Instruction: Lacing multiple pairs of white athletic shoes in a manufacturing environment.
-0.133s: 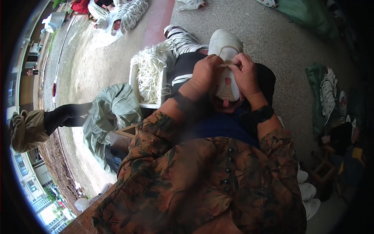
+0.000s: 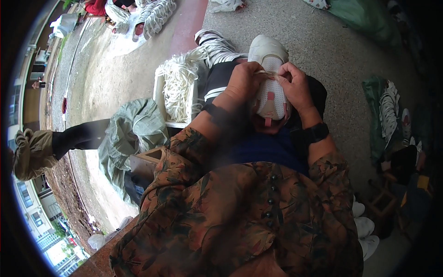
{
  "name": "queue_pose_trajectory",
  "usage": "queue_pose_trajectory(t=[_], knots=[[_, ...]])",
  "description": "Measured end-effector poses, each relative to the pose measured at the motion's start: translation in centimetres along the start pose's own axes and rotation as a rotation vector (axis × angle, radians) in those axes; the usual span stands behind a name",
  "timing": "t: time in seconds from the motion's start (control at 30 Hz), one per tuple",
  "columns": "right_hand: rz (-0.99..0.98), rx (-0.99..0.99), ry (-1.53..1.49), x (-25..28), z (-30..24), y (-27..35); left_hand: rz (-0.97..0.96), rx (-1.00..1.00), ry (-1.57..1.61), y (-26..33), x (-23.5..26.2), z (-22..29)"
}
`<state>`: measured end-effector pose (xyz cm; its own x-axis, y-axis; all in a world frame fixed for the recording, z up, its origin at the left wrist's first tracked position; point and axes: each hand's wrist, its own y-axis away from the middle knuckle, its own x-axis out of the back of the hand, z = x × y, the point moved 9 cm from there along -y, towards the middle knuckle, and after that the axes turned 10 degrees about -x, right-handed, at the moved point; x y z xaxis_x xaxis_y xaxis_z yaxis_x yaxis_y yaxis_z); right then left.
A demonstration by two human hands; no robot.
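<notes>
The white shoe [image 2: 268, 48] lies on my lap, its toe pointing away from me, and over its tongue passes a pale lace [image 2: 268, 74]. My left hand [image 2: 244, 81] pinches this lace on one side, and my right hand [image 2: 296, 88] on the other. At my left stands a white box [image 2: 179, 124] containing many loose white laces [image 2: 176, 87].
</notes>
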<state>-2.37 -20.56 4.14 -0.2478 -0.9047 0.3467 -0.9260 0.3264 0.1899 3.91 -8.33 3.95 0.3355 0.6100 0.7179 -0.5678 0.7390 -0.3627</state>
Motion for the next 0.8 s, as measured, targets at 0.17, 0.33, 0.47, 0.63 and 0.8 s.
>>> queue_pose_trajectory(t=[0.17,0.33,0.47,0.63,0.8], knots=[[-0.052,0.123,-0.033,0.0,-1.1,1.1,-0.021,0.077,0.165,-0.2,0.5,0.9],[0.019,0.143,0.062,-0.1,-1.0,1.1,0.037,0.11,0.205,-0.2,1.5,1.1],[0.026,0.115,0.026,-0.1,-0.6,0.9,0.003,0.117,0.17,-0.1,0.9,1.4],[0.068,0.168,-0.032,0.2,-0.9,1.1,0.047,0.23,0.178,-0.3,0.3,0.5],[0.299,0.407,0.17,0.4,-3.3,2.3,0.009,0.259,0.157,-0.3,0.2,-0.3]])
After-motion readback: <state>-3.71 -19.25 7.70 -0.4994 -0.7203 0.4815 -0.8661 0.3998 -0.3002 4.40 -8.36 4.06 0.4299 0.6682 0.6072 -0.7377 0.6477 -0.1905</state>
